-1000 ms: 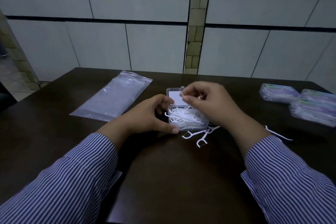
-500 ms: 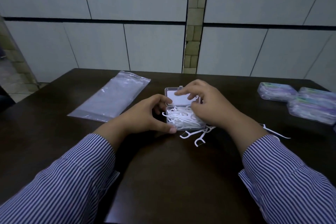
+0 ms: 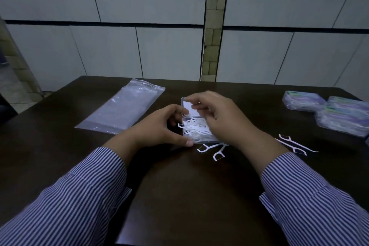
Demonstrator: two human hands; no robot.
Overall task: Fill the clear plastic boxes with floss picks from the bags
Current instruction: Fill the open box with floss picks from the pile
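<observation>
A small clear plastic box [image 3: 186,134] lies open at the middle of the dark table, its base heaped with white floss picks [image 3: 196,130]. My left hand [image 3: 159,126] grips the box's left side, thumb along the front corner. My right hand [image 3: 219,118] hovers over the box with its fingers curled at the raised lid [image 3: 186,106]; whether it pinches the lid or a pick I cannot tell. Loose floss picks [image 3: 212,150] lie in front of the box, and others [image 3: 293,143] lie to the right.
A flat clear plastic bag [image 3: 123,110] lies at the left of the table [image 3: 179,195]. Three shut, filled boxes [image 3: 339,114] sit at the right edge. A tiled wall stands behind the table.
My right hand moved from the lid's far edge back over the box, its fingers now curled by the lid's left part. My left hand kept its hold on the box.
</observation>
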